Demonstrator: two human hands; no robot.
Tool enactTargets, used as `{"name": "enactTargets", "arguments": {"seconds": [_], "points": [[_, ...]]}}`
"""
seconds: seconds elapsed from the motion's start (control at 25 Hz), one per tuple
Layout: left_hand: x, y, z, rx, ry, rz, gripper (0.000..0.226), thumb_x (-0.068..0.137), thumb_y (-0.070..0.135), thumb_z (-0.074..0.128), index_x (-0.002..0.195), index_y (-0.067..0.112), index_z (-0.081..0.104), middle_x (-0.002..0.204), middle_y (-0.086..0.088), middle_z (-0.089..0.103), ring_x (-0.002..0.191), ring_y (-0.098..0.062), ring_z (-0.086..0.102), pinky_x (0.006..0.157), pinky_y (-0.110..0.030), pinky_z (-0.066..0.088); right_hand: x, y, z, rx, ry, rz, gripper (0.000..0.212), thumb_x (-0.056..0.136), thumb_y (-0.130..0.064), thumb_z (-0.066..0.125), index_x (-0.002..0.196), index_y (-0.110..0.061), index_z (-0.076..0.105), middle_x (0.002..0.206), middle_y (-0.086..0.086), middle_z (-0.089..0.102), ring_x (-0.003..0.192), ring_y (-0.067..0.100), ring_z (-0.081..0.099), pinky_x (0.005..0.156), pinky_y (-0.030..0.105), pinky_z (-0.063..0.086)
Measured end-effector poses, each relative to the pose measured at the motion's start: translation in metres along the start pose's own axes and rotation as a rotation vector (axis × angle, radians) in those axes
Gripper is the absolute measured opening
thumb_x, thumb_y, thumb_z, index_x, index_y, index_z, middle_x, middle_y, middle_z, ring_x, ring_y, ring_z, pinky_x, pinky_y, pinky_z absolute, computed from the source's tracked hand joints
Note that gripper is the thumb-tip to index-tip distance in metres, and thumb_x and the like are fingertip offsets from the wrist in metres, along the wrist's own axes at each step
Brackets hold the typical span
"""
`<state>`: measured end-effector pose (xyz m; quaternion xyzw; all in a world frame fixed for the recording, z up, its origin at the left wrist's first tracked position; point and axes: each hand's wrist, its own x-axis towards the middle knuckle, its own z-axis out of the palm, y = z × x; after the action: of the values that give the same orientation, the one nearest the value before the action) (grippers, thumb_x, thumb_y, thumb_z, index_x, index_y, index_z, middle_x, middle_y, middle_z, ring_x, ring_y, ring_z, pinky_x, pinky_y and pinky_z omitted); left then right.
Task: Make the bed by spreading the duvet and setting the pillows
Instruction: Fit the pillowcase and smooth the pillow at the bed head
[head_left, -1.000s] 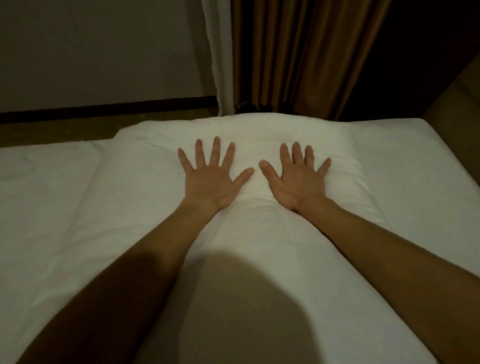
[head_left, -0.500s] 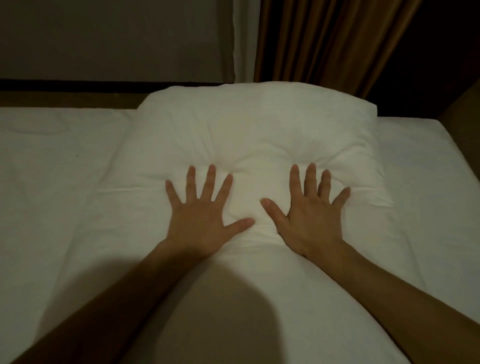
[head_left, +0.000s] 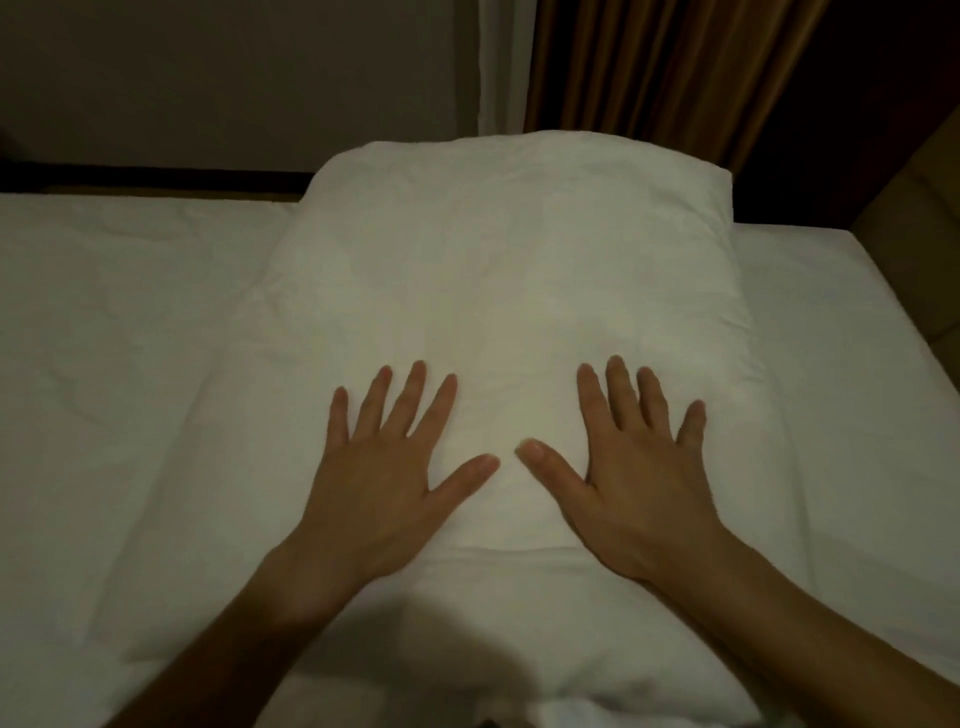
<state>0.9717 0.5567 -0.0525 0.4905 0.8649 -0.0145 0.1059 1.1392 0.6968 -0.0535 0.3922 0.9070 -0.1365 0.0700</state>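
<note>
— What is counted in the frame?

— One white pillow (head_left: 498, 291), two hands and one brown curtain (head_left: 660, 67) at the upper right are counted.

— Where is the pillow placed, and how is it pointed?

— It is laid in the centre of the frame on the white bed sheet (head_left: 104, 322); its long axis is run from the lower edge up toward the curtain.

— And the hands?

— The left hand (head_left: 384, 483) and right hand (head_left: 628, 483) are pressed flat on the pillow's lower half, fingers spread, nothing grasped.

White bed (head_left: 104, 322); white pillow (head_left: 519, 270) on it, lengthwise apparently.
</note>
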Motion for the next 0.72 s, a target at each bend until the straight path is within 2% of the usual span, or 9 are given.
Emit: {"name": "enactTargets", "arguments": {"seconds": [0.12, 0.24, 0.32, 0.36, 0.44, 0.52, 0.64, 0.72], "points": [[0.013, 0.008, 0.023, 0.067, -0.025, -0.014, 0.097, 0.068, 0.085, -0.022, 0.152, 0.038, -0.016, 0.162, 0.004, -0.019, 0.149, -0.024, -0.017, 0.117, -0.058, -0.009, 0.009, 0.014, 0.032, -0.07, 0.01, 0.011, 0.103, 0.076, -0.089, -0.013, 0.157, -0.026, -0.015, 0.165, 0.006, -0.019, 0.151, 0.028, -0.02, 0.116, 0.067, -0.006], [0.015, 0.011, 0.009, 0.026, -0.018, -0.027, 0.101, 0.065, 0.087, -0.019, 0.153, 0.038, -0.01, 0.163, 0.005, -0.013, 0.15, -0.022, -0.012, 0.118, -0.057, -0.007, 0.011, 0.019, 0.013, 0.078, 0.019, -0.032, 0.101, 0.078, -0.087, -0.007, 0.159, -0.027, -0.002, 0.167, 0.004, -0.008, 0.153, 0.026, -0.012, 0.118, 0.065, -0.005], [-0.014, 0.011, 0.005, -0.063, 0.048, 0.008, 0.097, 0.069, 0.087, -0.016, 0.153, 0.039, -0.008, 0.163, 0.007, -0.009, 0.15, -0.019, -0.011, 0.119, -0.053, -0.006, -0.019, 0.023, -0.002, 0.176, 0.057, -0.089, 0.101, 0.077, -0.086, -0.009, 0.159, -0.028, 0.005, 0.167, 0.001, -0.001, 0.153, 0.023, -0.005, 0.121, 0.059, -0.003], [-0.034, 0.013, 0.008, -0.09, 0.097, 0.042, 0.092, 0.074, 0.086, -0.014, 0.153, 0.039, -0.008, 0.163, 0.008, -0.01, 0.15, -0.018, -0.011, 0.12, -0.052, -0.006, -0.042, 0.024, -0.002, 0.193, 0.065, -0.111, 0.102, 0.075, -0.086, -0.011, 0.159, -0.03, 0.004, 0.167, -0.002, -0.001, 0.153, 0.02, -0.005, 0.122, 0.055, -0.004], [-0.068, 0.017, 0.023, -0.079, 0.143, 0.089, 0.085, 0.081, 0.084, -0.008, 0.152, 0.038, -0.01, 0.162, 0.008, -0.011, 0.15, -0.016, -0.013, 0.12, -0.052, -0.005, -0.084, 0.023, 0.009, 0.136, 0.037, -0.127, 0.101, 0.07, -0.087, -0.021, 0.156, -0.036, -0.009, 0.165, -0.007, -0.015, 0.152, 0.014, -0.015, 0.122, 0.05, -0.01], [-0.074, 0.016, 0.035, -0.074, 0.102, 0.083, 0.082, 0.083, 0.083, -0.007, 0.152, 0.037, -0.01, 0.162, 0.006, -0.011, 0.149, -0.015, -0.015, 0.12, -0.051, -0.007, -0.096, 0.029, 0.027, 0.114, 0.02, -0.131, 0.099, 0.067, -0.089, -0.025, 0.152, -0.038, -0.02, 0.162, -0.008, -0.025, 0.149, 0.013, -0.024, 0.121, 0.051, -0.013], [-0.055, 0.022, 0.033, -0.095, 0.03, 0.044, 0.088, 0.076, 0.085, -0.012, 0.151, 0.04, -0.01, 0.162, 0.007, -0.012, 0.148, -0.012, -0.016, 0.119, -0.045, -0.013, -0.08, 0.04, 0.033, 0.199, 0.017, -0.143, 0.098, 0.073, -0.088, -0.017, 0.156, -0.035, -0.012, 0.165, -0.006, -0.017, 0.151, 0.013, -0.02, 0.121, 0.053, -0.009], [-0.046, 0.024, 0.031, -0.085, 0.026, 0.029, 0.092, 0.074, 0.086, -0.011, 0.153, 0.04, -0.005, 0.163, 0.009, -0.01, 0.149, -0.011, -0.014, 0.12, -0.045, -0.011, -0.074, 0.043, 0.032, 0.244, 0.029, -0.18, 0.1, 0.075, -0.086, -0.013, 0.158, -0.032, -0.004, 0.167, -0.003, -0.011, 0.152, 0.014, -0.016, 0.121, 0.054, -0.008]]}}
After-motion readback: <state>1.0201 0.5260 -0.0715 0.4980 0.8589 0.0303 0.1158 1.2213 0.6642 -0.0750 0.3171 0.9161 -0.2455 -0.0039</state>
